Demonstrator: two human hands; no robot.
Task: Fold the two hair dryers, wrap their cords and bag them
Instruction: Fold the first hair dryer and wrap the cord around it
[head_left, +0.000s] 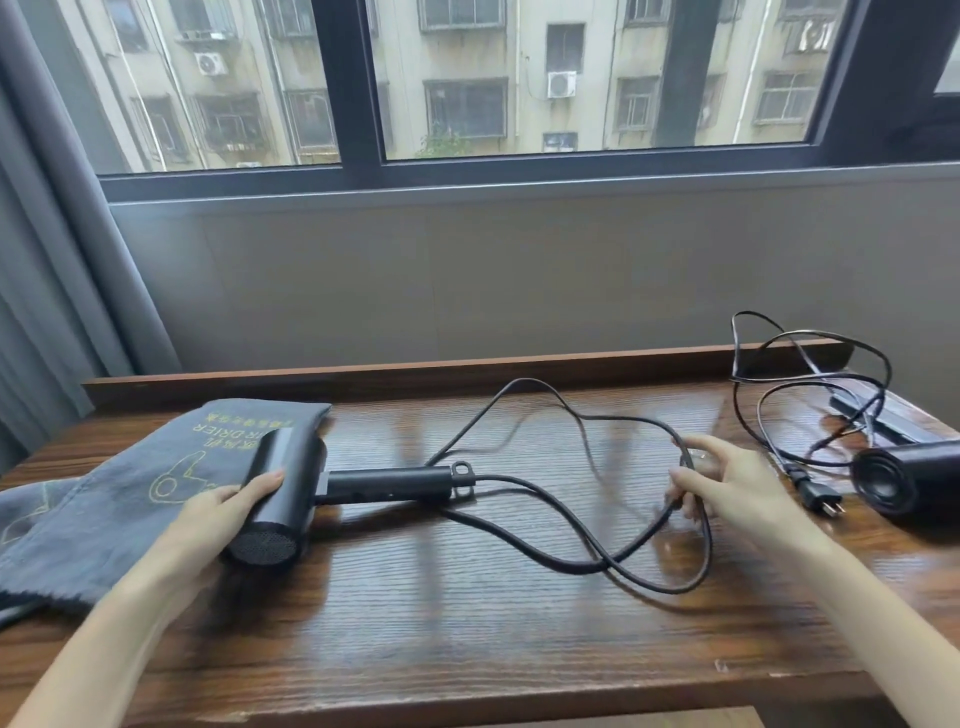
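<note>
Both hands work: your left hand (228, 506) pins the black barrel-shaped hair dryer (291, 493) steady on the counter (467, 623) while your right hand (727, 486) pinches its black cord (571, 564) for wrapping.

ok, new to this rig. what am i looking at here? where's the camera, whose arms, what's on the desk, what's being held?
There is no robot here: a person works with two bare hands. The single picture comes from a wide-angle camera worn on the head, looking forward and down, so the arms reach in from the bottom edge.

The wooden table stands under a window. The left hand grips the barrel of a black hair dryer, whose handle sticks out to the right, not yet folded. The dryer lies partly on a grey storage bag printed with yellow lettering. The right hand pinches that dryer's cord, which lies in loose loops. At the far right lies a second hair dryer with its own tangled cord and plug.
</note>
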